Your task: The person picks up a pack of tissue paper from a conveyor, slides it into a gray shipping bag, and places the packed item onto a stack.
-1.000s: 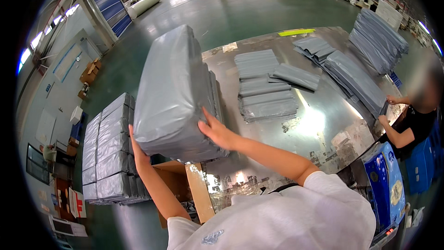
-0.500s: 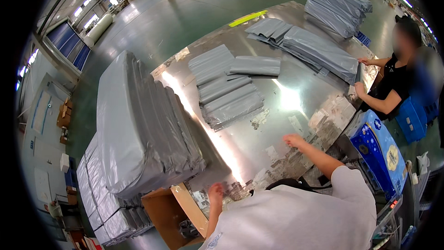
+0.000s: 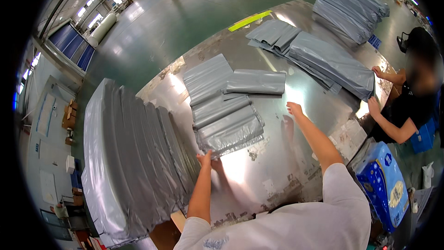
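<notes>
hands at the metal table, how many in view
4: the left hand by the grey plastic bags, the right hand over the metal table, and a co-worker's far hand and near hand at a grey bundle.

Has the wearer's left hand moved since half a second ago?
Yes: the left hand has moved forward over the metal table, from beside its near edge to the near-left corner of the flat gray plastic stack.

on the table (image 3: 266,173), sheets (image 3: 226,106) lie between the left stack (image 3: 132,162) and right bundle (image 3: 330,63).
</notes>
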